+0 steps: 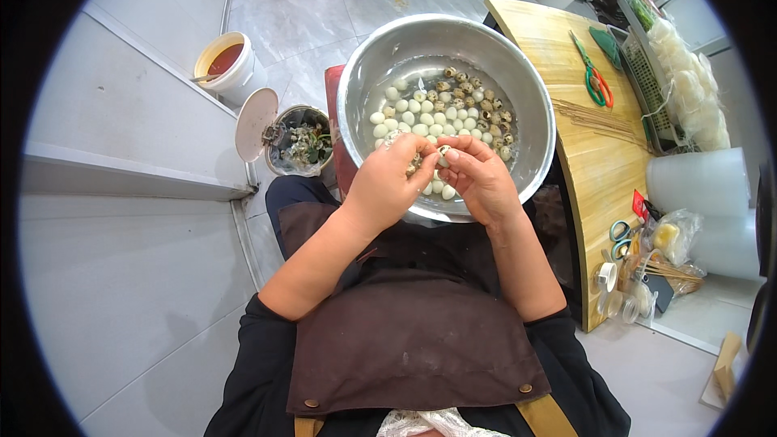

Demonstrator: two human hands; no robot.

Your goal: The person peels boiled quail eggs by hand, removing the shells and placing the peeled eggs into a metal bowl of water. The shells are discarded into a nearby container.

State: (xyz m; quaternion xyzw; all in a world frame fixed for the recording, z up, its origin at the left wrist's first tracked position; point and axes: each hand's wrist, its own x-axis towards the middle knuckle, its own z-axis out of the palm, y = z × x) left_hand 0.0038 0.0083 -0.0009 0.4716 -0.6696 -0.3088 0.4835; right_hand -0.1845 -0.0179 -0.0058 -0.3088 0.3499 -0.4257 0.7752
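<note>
A large steel basin (pixel 534 88) stands in front of me, with water in it. Many peeled, pale quail eggs (pixel 420 129) lie in it, and speckled unpeeled quail eggs (pixel 464 88) are gathered towards its right side. Over the near part of the basin, my right hand (pixel 479 176) holds a partly peeled quail egg (pixel 444 155) between thumb and fingers. My left hand (pixel 394 167) touches that egg with thumb and fingertip, and bits of speckled shell (pixel 413 165) are held in its curled fingers.
Left of the basin stand an open lidded bin (pixel 271 164) with waste and a white bucket (pixel 246 76) of red liquid. On the right, a wooden table (pixel 583 176) bears orange-and-green scissors (pixel 598 86), thin sticks (pixel 598 118), plastic tubs (pixel 698 182) and a basket (pixel 640 67).
</note>
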